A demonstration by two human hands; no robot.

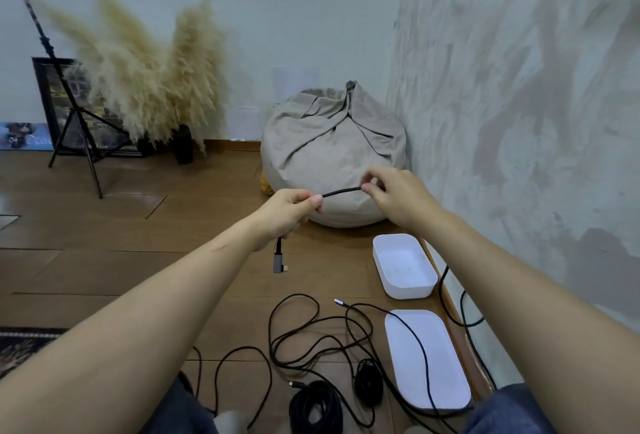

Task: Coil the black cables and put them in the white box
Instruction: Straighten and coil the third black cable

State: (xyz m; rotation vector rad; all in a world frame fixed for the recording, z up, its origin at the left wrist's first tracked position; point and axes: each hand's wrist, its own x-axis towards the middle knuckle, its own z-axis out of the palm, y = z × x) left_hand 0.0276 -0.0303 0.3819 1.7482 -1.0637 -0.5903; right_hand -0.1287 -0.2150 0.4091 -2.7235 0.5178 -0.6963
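Both hands are up, with a short stretch of cable (341, 190) held taut between them. The left hand (289, 207) is fisted around it and the plug (278, 262) dangles below. The right hand (391, 196) pinches it with thumb and forefinger, other fingers loosely curled. The box (408, 290) sits open at the floor's (104, 226) right edge. The lid (446, 364) lies nearer, crossed by one cable. Loose cables (311, 326) and two coils (315, 402) lie at the near edge.

Matt braided cables (311, 336), smooth white plastic box (403, 265), glossy wood floor (104, 226), soft cloth beanbag (332, 149).
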